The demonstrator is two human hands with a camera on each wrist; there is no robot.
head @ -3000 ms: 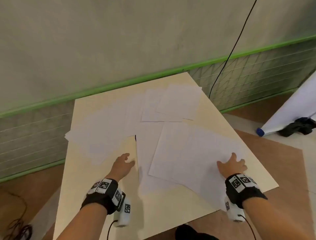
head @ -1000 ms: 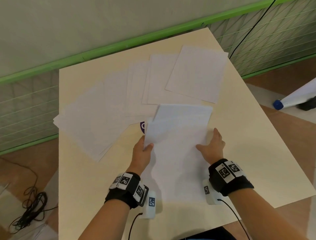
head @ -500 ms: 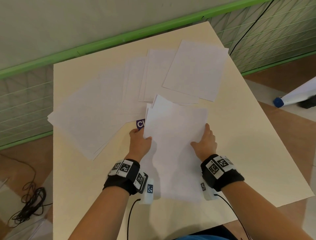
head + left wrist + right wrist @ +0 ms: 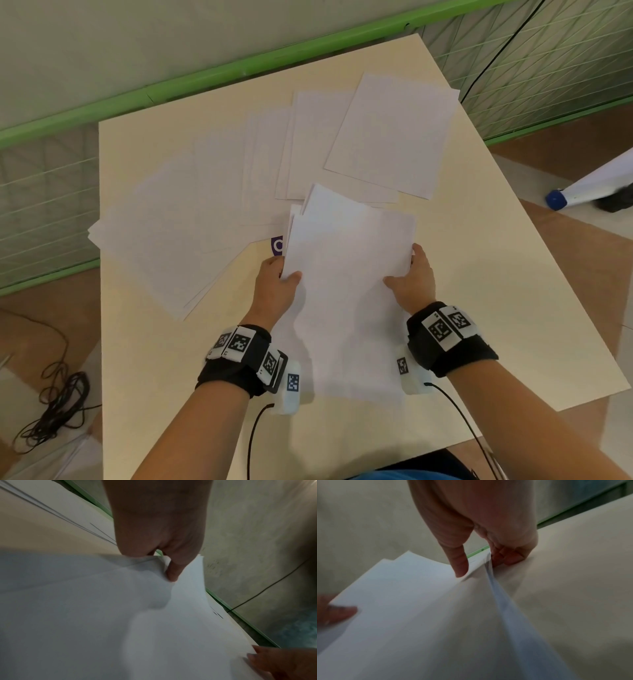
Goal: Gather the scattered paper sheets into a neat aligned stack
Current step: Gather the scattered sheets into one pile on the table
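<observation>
A bundle of white paper sheets (image 4: 346,284) is held up off the cream table (image 4: 513,308) between both hands, its far edges uneven. My left hand (image 4: 274,287) grips the bundle's left edge, thumb on top (image 4: 171,573). My right hand (image 4: 411,281) grips the right edge, thumb on top (image 4: 460,563) and fingers curled under. More loose sheets lie fanned on the table: a pile at the left (image 4: 164,233), overlapping sheets in the middle (image 4: 267,164) and one sheet at the far right (image 4: 394,133).
A purple sticker (image 4: 276,245) shows on the table just left of the bundle. A green rail (image 4: 205,75) and wall run behind the table. Black cable (image 4: 51,404) lies coiled on the floor at left; a white roll with a blue cap (image 4: 561,197) lies at right.
Since three seconds ago both hands slid the near sheets together into one bundle and took hold of its sides. Over the last second the bundle has been lifted and tilted slightly.
</observation>
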